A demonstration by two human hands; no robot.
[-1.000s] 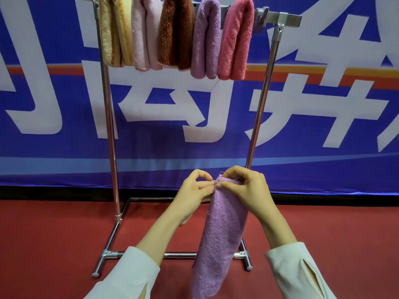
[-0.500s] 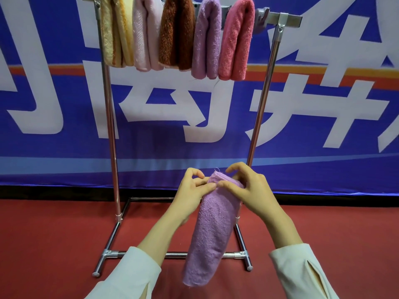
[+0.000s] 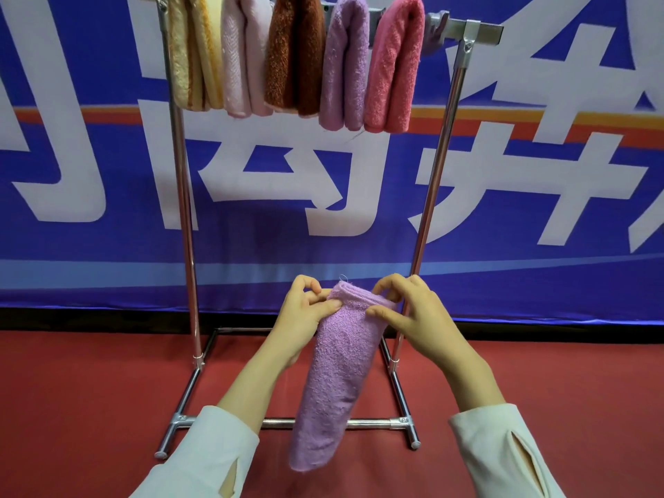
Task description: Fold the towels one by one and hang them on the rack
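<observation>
A folded lilac towel (image 3: 336, 382) hangs in front of me as a narrow strip, its lower end swung toward the left. My left hand (image 3: 305, 318) pinches its top left corner and my right hand (image 3: 413, 318) pinches the top right edge. Behind stands the metal rack (image 3: 187, 246). Over its top bar hang several folded towels: a yellow one (image 3: 194, 55), a pale pink one (image 3: 240, 59), a brown one (image 3: 294, 55), a lilac one (image 3: 345, 66) and a rose one (image 3: 395, 66).
A short bare stretch of the top bar (image 3: 478, 28) shows right of the rose towel, with a grey clip (image 3: 434, 23) on it. The rack's base frame (image 3: 287, 423) lies on red floor (image 3: 90, 389). A blue banner (image 3: 107, 210) fills the background.
My hands have drawn slightly apart along the towel's top edge. The hanging strip has risen and swung left, so its lower end now shows in view.
</observation>
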